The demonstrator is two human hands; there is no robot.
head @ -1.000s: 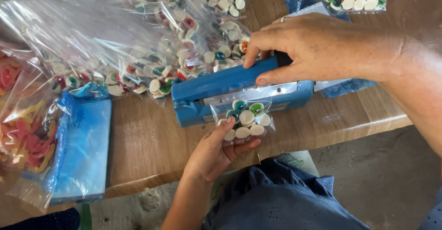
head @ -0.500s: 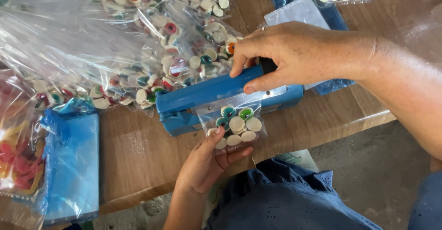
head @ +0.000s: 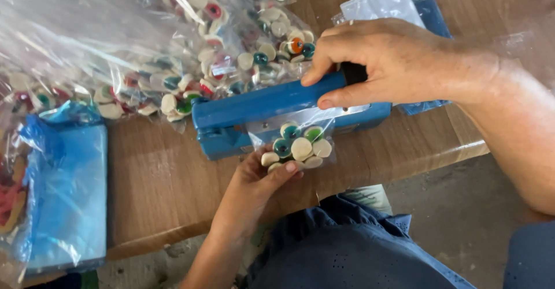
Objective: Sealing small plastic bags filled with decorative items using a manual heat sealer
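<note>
Two hands at a blue heat sealer (head: 272, 112).
Right hand (head: 399, 63) clenches its lever at 12 o'clock; left hand (head: 257, 179) fingers pinch the small candy bag (head: 298, 141).

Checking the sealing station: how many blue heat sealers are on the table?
1: the blue heat sealer lies mid-table, right hand on its arm, left hand holding a small bag in it. Others may be hidden.
</note>
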